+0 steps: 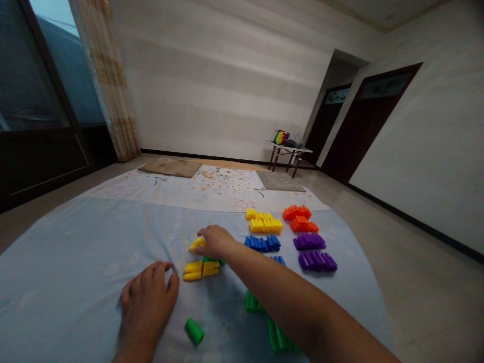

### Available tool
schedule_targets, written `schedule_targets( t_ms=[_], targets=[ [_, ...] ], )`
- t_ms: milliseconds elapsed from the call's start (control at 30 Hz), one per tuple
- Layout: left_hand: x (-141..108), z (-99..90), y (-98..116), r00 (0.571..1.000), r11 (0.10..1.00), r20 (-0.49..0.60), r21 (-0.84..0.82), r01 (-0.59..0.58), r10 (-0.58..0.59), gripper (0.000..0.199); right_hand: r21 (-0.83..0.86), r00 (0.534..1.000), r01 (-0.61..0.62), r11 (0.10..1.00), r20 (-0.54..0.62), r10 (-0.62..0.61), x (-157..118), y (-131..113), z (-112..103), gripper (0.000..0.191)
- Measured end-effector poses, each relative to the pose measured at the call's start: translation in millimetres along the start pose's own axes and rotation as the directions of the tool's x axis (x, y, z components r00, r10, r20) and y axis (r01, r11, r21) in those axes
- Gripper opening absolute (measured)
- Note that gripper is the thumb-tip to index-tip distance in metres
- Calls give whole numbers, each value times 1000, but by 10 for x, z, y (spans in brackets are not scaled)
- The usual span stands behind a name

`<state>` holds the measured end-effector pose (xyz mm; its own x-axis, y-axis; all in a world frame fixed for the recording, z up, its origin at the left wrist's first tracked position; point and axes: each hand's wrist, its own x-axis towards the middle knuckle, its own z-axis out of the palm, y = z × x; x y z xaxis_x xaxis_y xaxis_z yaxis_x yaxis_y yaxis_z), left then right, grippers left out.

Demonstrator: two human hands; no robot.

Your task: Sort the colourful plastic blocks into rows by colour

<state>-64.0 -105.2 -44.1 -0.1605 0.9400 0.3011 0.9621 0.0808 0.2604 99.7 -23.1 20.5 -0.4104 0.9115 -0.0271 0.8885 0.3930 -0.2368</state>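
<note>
My right hand [217, 241] reaches across the cloth, fingers bent over a yellow plastic peg-like piece [195, 245] that partly shows under them. Just in front of it lie joined yellow pieces [201, 270], with a green piece [214, 260] partly hidden behind them. My left hand [149, 297] rests on the cloth to the left, fingers loosely curved and thumb apart, holding nothing. A single green cylinder [194, 331] lies on its side to the right of the left hand.
Rows of yellow [266, 225], blue [262, 243], orange [304, 224], purple [317, 261] and green pieces [280, 337] lie to the right on the blue cloth [94, 252]. My right forearm covers some. Two flat boards [170, 167] lie farther off; a small table [291, 146] stands behind.
</note>
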Motion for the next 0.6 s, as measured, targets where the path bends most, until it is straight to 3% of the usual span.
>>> schedule_targets(
  t_ms=[133,233,300,400,500,600],
  targets=[
    [28,58,-55,1000,1000,10,-5,-6,6,39,-87,999,-1,996,52,6,132,-69,102,51],
    [42,125,-110,1000,1000,-10,2,-25,25,42,-47,999,38,998,-15,-39,119,121,-31,55],
    [49,171,-146,999,1000,-16,6,-29,29,43,-4,994,18,1000,-105,-18,74,375,-209,57],
    [56,219,-176,1000,1000,2,-11,-21,21,43,96,957,-166,981,-226,184,-7,882,-507,60],
    [54,220,-166,1000,1000,14,-21,-10,10,42,108,913,-302,947,-254,320,-80,1389,-700,59],
    [50,203,-151,1000,1000,5,-10,-9,9,43,106,879,-403,909,-231,417,-129,1756,-727,59]
  ],
)
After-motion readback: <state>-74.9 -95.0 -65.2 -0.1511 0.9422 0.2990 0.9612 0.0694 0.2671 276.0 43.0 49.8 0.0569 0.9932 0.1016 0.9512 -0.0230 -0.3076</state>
